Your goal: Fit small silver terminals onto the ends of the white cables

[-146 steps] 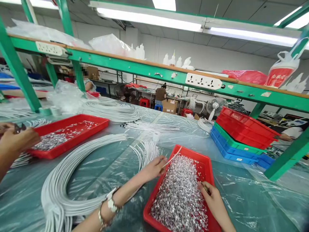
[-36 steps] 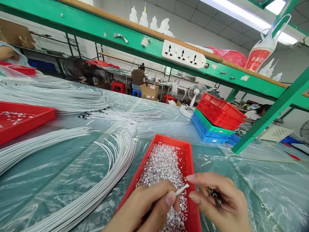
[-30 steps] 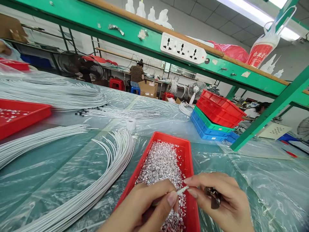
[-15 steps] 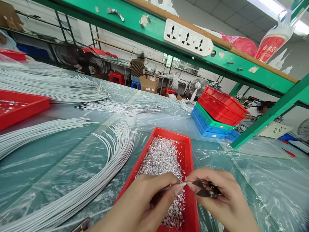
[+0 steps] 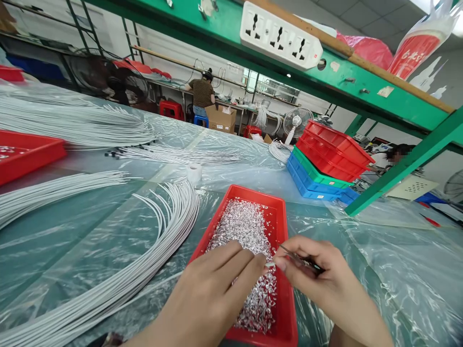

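Note:
My left hand (image 5: 213,289) pinches the tip of a thin white cable (image 5: 269,264) over a red tray (image 5: 278,205) filled with small shiny metal pieces (image 5: 246,231). My right hand (image 5: 318,279) meets it fingertip to fingertip and grips a small dark metal tool (image 5: 302,260) that points at the cable tip. Both hands hover just above the near end of the tray. A curved bundle of white cables (image 5: 159,241) lies left of the tray on the plastic-covered table (image 5: 72,241).
More white cable bundles (image 5: 72,125) and a second red tray (image 5: 29,152) lie at the left. A tape roll (image 5: 194,172) stands behind the tray. Stacked red, green and blue trays (image 5: 325,166) sit at the back right, near a green post (image 5: 405,166). People work in the background.
The view has tilted down and moved closer. My hands came together over the tray; the right hand turned its tool toward the cable tip, and less of that tip shows beyond my left fingers.

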Available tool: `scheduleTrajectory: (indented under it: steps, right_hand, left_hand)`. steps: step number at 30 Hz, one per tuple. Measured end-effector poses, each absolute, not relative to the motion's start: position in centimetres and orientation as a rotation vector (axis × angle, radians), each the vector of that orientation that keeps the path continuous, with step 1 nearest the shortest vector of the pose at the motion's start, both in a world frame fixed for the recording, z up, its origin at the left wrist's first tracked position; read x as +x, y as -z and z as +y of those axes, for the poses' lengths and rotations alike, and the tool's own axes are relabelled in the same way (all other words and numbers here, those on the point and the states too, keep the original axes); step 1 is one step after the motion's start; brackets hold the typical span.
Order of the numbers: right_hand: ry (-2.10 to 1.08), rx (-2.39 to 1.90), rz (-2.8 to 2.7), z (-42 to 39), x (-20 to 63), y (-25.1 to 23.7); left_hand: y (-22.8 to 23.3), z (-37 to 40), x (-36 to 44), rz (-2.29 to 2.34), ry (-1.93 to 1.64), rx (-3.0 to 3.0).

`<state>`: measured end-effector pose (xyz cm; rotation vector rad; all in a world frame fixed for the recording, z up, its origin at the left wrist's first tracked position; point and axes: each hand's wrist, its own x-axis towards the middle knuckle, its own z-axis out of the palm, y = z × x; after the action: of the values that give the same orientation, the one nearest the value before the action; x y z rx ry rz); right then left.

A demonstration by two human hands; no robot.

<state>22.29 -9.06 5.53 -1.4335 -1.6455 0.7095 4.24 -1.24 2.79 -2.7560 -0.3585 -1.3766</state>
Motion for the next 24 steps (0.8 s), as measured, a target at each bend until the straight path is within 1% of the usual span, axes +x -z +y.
scheduleTrajectory:
  steps: [5,18,24]
  right_hand:
    - [-0.854,-1.397,-1.572,-8.8,22.5,-5.8]
    - [-1.121,-1.308,-1.544,-8.6,23.4,-6.6]
    - [-1.222,-1.207,-1.496,-8.4,23.5,-6.9]
  left_hand:
    - [-2.0,-1.0,4.4,-0.289,1.453,-2.659]
    - [-1.3,-0.6,3.3,-0.047,1.24,-2.595]
    - [-1.3,-0.6,3.0,0.008,1.279,-2.531]
